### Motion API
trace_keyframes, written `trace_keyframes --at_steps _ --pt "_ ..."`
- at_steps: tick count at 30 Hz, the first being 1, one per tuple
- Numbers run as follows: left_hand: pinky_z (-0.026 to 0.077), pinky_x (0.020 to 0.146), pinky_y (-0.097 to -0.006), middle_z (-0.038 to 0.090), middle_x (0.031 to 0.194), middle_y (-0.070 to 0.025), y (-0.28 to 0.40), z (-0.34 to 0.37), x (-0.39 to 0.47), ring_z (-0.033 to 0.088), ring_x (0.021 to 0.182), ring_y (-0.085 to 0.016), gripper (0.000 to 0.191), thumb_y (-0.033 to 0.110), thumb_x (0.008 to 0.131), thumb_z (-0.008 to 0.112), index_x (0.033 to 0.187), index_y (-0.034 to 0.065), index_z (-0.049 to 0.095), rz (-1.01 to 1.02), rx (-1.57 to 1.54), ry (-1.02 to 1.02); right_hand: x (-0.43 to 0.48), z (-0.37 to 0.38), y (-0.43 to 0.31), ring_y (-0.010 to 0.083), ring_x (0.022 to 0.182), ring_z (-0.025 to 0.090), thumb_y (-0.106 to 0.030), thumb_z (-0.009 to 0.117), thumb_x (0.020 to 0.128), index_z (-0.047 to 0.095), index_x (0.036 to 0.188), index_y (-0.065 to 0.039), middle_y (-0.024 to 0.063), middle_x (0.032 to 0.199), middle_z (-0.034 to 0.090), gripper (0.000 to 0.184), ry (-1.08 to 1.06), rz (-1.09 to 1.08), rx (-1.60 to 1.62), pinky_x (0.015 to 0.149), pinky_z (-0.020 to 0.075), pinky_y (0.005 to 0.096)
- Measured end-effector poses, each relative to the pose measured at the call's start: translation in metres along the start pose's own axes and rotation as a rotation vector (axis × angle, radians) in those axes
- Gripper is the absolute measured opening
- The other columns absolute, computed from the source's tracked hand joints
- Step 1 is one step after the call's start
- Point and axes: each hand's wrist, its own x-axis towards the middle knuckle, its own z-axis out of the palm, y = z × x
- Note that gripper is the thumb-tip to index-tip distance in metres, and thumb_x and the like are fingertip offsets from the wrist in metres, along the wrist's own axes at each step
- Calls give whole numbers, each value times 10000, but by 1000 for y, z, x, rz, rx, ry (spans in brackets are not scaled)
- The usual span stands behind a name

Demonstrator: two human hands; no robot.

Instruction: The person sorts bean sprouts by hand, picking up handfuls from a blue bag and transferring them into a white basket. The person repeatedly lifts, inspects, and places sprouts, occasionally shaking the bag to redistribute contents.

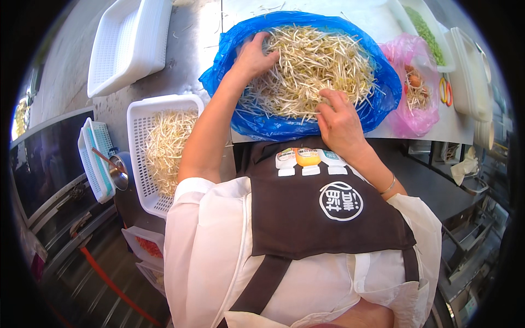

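Note:
A blue plastic bag [283, 128] lies wide open on the worktop, filled with a heap of bean sprouts [316, 65]. My left hand [256, 55] is at the heap's left side, just inside the bag's rim, thumb and fingers spread apart around some sprouts. At the near right of the heap, my right hand [338, 117] touches the sprouts with bent fingertips; whether it pinches any is hidden. To the left of my left forearm stands a white perforated plastic basket [135, 123] holding more bean sprouts [168, 151].
Stacked white baskets [127, 45] stand at the far left. On the right are a pink plastic bag [418, 119] with scraps and eggshells, scissors [446, 92] with orange and yellow handles, and a tub of chopped greens [426, 35]. A metal pot [119, 170] sits beside a turquoise-and-white basket [98, 160].

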Motion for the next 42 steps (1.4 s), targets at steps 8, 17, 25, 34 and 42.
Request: trace_keyframes --at_steps 8,17,25,34,42 --pt "438 957 -497 471 1241 -232 50 15 -133 507 1078 -444 550 152 746 737 1261 101 548 180 133 -176 0 -5 -1 356 1024 557 5 671 727 630 885 7 162 1176 581 163 143 5 -124 861 477 432" --pt "412 1021 -502 422 1353 -293 8 -12 -89 486 1171 -479 772 303 738 786 1415 124 464 -88 152 -76 30 17 -9 383 919 658 -11 677 716 573 1007 10 192 1146 504 310 -411 269 -338 606 581 393" --pt "473 937 -465 436 1222 -285 65 26 -150 549 1024 -471 716 96 741 790 1366 55 443 93 -193 -262 2 19 3 427 820 666 -34 672 757 514 1194 -18 227 1213 472 464 -563 262 -91 749 559 471" --pt "476 950 -506 429 1250 -314 58 18 -141 518 1113 -526 817 155 722 814 1405 70 373 -72 -30 -217 7 22 -6 513 838 636 -22 707 717 481 1222 -39 317 1194 431 553 -444 422 -11 719 543 541" --pt "494 946 -479 440 1296 -290 54 33 -143 554 1101 -474 821 161 710 826 1384 66 368 -59 -76 -285 9 15 -8 408 833 690 -138 793 693 476 1214 12 248 1137 529 628 -565 393 -203 687 577 460"
